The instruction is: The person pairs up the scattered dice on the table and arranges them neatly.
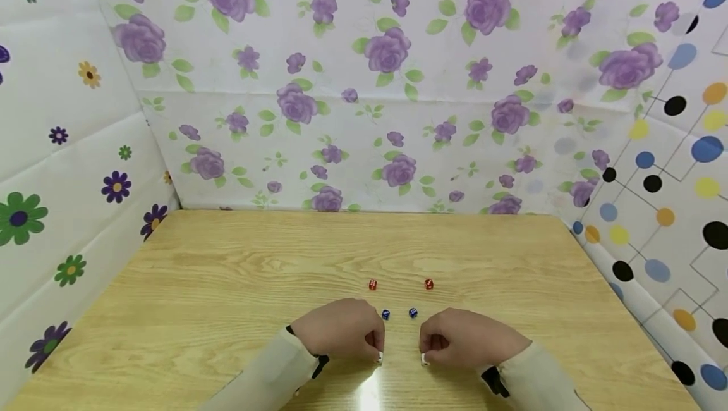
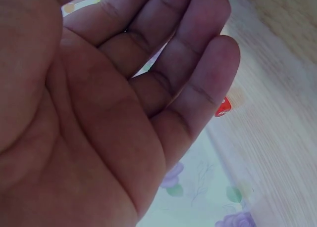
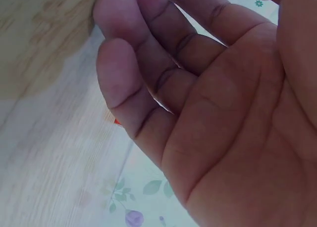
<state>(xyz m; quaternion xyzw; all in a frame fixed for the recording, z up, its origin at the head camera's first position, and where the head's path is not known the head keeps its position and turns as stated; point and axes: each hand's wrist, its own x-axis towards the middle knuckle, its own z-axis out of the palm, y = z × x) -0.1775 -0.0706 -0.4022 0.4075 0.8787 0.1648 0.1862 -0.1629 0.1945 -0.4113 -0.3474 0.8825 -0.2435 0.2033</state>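
Observation:
In the head view my left hand (image 1: 347, 330) pinches a white die (image 1: 380, 357) between thumb and fingers, close to the tabletop. Mirroring it, my right hand (image 1: 472, 338) pinches another white die (image 1: 424, 359). Just beyond the hands lie two blue dice, a left one (image 1: 385, 314) and a right one (image 1: 412, 313). Farther back are two red dice, one on the left (image 1: 372, 284) and one on the right (image 1: 429, 284). Both wrist views show mostly palm and bent fingers; the white dice are hidden there. A red die (image 2: 224, 107) peeks past the left little finger.
The wooden table (image 1: 227, 259) runs back to a flowered cloth wall (image 1: 352, 145). Cloth with daisies (image 1: 57, 164) hangs on the left, and a dotted cloth (image 1: 671, 208) on the right. A bright glare spot lies on the wood between the forearms.

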